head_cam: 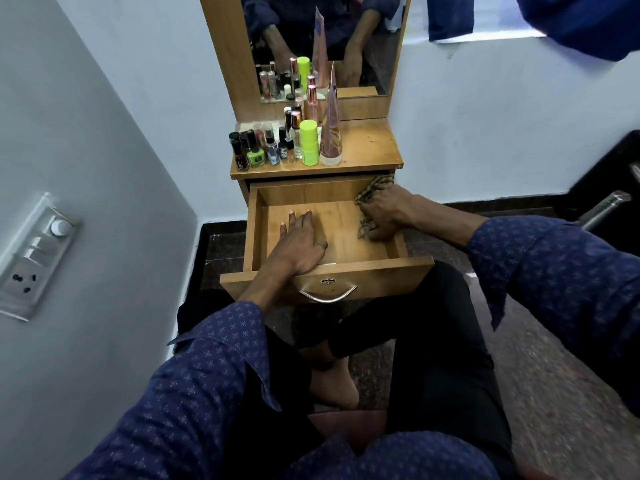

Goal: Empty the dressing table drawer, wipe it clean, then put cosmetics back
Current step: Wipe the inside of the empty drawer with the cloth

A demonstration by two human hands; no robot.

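Head view shows your right hand (384,213) bunched around a checked cloth (372,192), fingers curled and clamped on it, pressed into the far right corner of the open drawer (254,230). Your left hand (299,242) lies flat on the drawer floor near the front, fingers straight and slightly apart, steadying the drawer. Nothing but your hands and the cloth sits inside the drawer, so you look to be in the wiping step. That cloth is soft and limp; keep it wadded in your palm so it does not trail, and push it along the walls into each corner. Waiting on the dressing table surface (367,147) above are the cosmetics: nail polish bottles (254,157), a lime green stick (309,142), a slim pink-capped bottle (295,133) and a tall pink tube (331,133) standing on its cap. Small glass bottles will likely be light, smooth and breakable, so pinch each around its body, not the cap; the tube would tip easily, so take it low.
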